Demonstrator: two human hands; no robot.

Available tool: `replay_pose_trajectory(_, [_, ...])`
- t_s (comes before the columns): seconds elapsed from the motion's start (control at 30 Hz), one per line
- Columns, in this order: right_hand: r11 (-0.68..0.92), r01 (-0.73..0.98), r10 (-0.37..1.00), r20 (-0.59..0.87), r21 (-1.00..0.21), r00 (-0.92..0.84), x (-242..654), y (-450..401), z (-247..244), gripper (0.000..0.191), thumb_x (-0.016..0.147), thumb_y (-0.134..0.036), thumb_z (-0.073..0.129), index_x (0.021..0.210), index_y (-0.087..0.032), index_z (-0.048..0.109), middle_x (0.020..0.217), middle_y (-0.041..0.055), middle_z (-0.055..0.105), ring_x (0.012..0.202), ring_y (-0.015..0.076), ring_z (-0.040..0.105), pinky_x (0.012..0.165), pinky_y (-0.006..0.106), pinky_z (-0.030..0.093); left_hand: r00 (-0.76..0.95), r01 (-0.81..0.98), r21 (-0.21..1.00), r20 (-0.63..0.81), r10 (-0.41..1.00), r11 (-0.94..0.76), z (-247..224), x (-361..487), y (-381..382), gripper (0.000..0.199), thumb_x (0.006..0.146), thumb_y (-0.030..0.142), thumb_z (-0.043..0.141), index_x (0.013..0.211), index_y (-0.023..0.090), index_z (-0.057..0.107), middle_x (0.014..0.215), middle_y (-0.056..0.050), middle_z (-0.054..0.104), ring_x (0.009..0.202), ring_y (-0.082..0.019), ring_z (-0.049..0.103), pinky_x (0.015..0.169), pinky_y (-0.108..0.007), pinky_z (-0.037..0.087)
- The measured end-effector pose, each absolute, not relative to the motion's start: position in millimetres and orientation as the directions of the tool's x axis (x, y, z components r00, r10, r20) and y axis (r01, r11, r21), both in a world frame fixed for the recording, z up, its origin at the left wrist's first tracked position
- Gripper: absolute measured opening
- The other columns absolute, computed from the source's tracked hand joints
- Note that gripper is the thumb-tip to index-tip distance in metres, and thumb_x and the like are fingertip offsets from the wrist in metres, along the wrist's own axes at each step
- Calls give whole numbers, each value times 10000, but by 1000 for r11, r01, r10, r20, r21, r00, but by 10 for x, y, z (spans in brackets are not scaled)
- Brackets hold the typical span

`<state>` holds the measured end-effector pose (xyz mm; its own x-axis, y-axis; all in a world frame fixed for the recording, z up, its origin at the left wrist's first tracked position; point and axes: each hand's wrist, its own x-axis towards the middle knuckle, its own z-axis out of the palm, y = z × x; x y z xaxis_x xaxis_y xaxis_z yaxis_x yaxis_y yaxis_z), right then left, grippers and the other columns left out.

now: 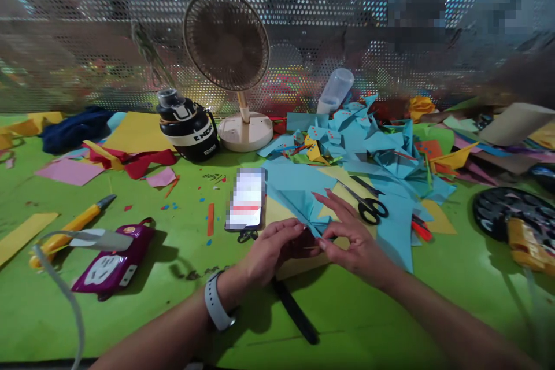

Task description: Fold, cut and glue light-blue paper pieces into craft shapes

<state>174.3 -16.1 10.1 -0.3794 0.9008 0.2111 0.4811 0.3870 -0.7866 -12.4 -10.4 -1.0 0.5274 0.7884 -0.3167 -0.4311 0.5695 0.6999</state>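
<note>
Light-blue folded paper [306,205] is located between the two hands, over layered yellow paper [303,269] on the green table [173,324]; its long axis appears to run obliquely, the wider part pointing away from the person and toward the left, the narrow end directed back at the fingers; the exact near tip is hidden by them. Left hand [275,245]: thumb and fingertips clamped on the near end of the folded paper; white-banded watch [214,302] on the wrist. Right hand [355,243]: thumb and index finger pinched together on the paper's near right edge; other fingers raised and spread. Phone [247,199], screen lit, lies just left of the paper; black-handled scissors [373,211] lie open to the right, on yellow and blue sheets; a black strip-like object [297,312] lies nearer the person, below the hands.
</note>
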Motion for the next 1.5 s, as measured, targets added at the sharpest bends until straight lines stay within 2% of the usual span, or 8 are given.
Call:
replay_pose_trajectory(0.13, [372,462,900,192,-805,-391,1748,-157,88,125,780,-214,604,655,-210,608,1445,49,427,1407,267,199,1114,528,212,534,-388,755,-284,796,529,-26,-101,-116,225,700,309,782,806,135,687,779,-32,714,747,-137,665,830,-295,512])
replay_pose_trajectory(0.37, [365,443,884,156,-819,-440,1746,-137,69,130,782,-228,613,655,-205,624,1415,66,466,1389,269,252,1100,502,250,515,-325,792,-310,800,516,-122,-83,-113,278,673,360,798,760,132,665,738,-21,705,700,-118,644,794,-276,509])
replay_pose_trajectory(0.8, [389,437,875,176,-811,-452,1738,-132,47,134,788,-209,602,655,-197,587,1329,122,540,1343,250,347,1065,456,330,518,-348,793,-282,807,500,-178,-71,-112,275,676,338,796,818,139,671,723,-11,696,685,-114,630,784,-278,493])
replay_pose_trajectory(1.5, [352,434,874,126,-829,-469,1752,-117,44,129,795,-215,604,669,-195,592,1238,123,591,1258,230,454,1019,419,382,521,-353,797,-268,811,490,-157,-69,-121,244,692,341,783,796,144,685,719,-17,689,683,-113,616,760,-260,480])
